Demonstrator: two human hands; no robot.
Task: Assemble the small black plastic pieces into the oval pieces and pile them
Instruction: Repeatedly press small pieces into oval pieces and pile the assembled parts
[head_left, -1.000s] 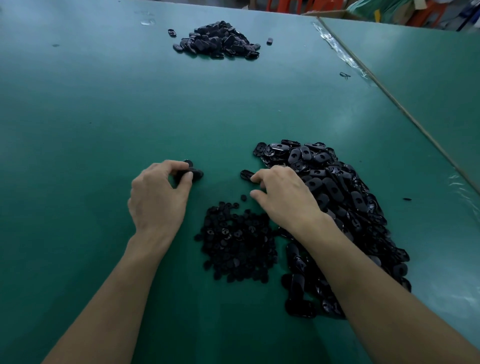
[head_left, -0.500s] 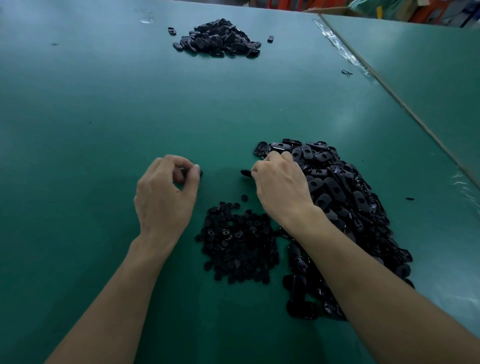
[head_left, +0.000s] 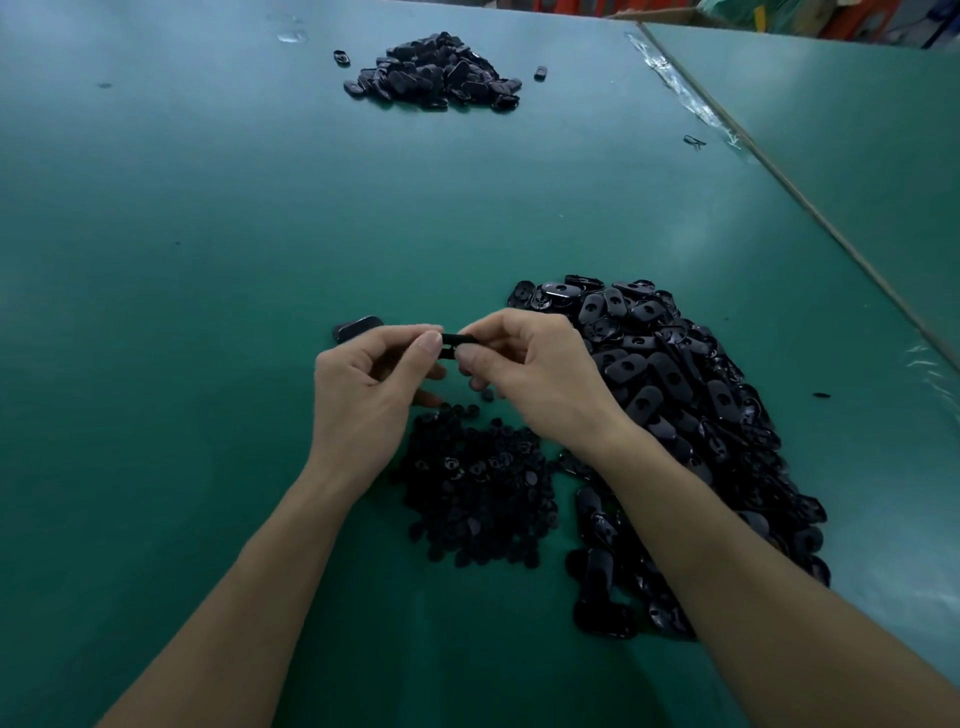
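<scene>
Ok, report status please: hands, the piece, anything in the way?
Left hand and right hand both pinch one black piece, near the small pieces pile. Fit cannot be judged. Nothing blocking.

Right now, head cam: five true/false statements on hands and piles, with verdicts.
1. The left hand and right hand both pinch a black piece between them. True.
2. The small-piece pile lies right of the oval-piece pile. False: it lies left of it, between the forearms.
3. A third pile sits at the far side of the table. True.
4. The right hand lies flat on the oval-piece pile. False: its fingers curl on the black piece, above the table.
5. A lone oval piece lies beyond the left hand. True.
</scene>
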